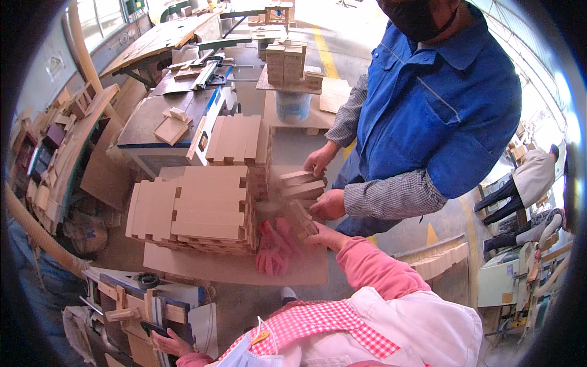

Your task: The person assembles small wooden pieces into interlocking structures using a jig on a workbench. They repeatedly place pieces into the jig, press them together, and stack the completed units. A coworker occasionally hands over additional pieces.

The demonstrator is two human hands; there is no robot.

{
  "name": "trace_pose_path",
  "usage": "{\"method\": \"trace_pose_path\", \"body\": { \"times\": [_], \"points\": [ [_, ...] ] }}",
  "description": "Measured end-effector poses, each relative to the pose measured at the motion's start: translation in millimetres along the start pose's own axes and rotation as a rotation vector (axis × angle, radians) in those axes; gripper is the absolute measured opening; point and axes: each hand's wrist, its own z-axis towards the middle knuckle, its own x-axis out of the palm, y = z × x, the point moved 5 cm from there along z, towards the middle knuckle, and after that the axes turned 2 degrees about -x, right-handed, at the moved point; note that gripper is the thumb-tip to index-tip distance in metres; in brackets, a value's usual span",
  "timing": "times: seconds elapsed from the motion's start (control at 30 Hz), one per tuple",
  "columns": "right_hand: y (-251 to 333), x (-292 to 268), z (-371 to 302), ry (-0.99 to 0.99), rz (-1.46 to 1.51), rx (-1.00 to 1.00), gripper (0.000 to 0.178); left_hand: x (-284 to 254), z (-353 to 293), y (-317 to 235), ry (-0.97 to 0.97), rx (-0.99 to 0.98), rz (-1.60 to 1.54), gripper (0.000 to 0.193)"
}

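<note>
Some wood pieces (303,219) part-hide right hand (328,237); left hand (173,344) holds unclear dark object (152,329).

- Pink sleeve (376,266) behind the right fingers (313,237)
- Matching pink cuff (194,359) behind the left fingers (162,343)
- White garment (431,318), red-and-white gingham panel (299,329), farther back from the right fingers

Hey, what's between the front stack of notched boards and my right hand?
In the head view, pink gloves lie between that stack and your right hand.
</note>
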Motion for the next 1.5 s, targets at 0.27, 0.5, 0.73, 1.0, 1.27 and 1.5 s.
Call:
{"method": "trace_pose_path", "body": {
  "times": [0.27, 0.5, 0.73, 1.0, 1.27, 1.5],
  "points": [
    [-5, -6, -5, 0.032, -0.035, -0.004, 0.077, 1, 0, 3, 0.001, 0.013, -0.009, 0.064],
    [-7, -1, 6, 0.046, 0.105, -0.03, 0.08, -11, 3, -3, 0.035, 0.043, -0.091, 0.065],
    [-32, -16, -14, -0.173, -0.12, 0.085, 0.083, -10, 0, 2, 0.067, 0.042, -0.067, 0.068],
    [-76, 36, -47, -0.344, -0.111, 0.215, 0.075, 6, 9, -66, 0.036, 0.078, -0.088, 0.07],
    [-113, 45, -41, -0.479, 0.282, 0.227, 0.061, 6, 24, -95, 0.076, 0.088, -0.087, 0.07],
    [-77, 57, -47, -0.537, 0.143, 0.147, 0.057, 6, 28, -97, 0.096, 0.113, -0.093, 0.071]
  ]
}}
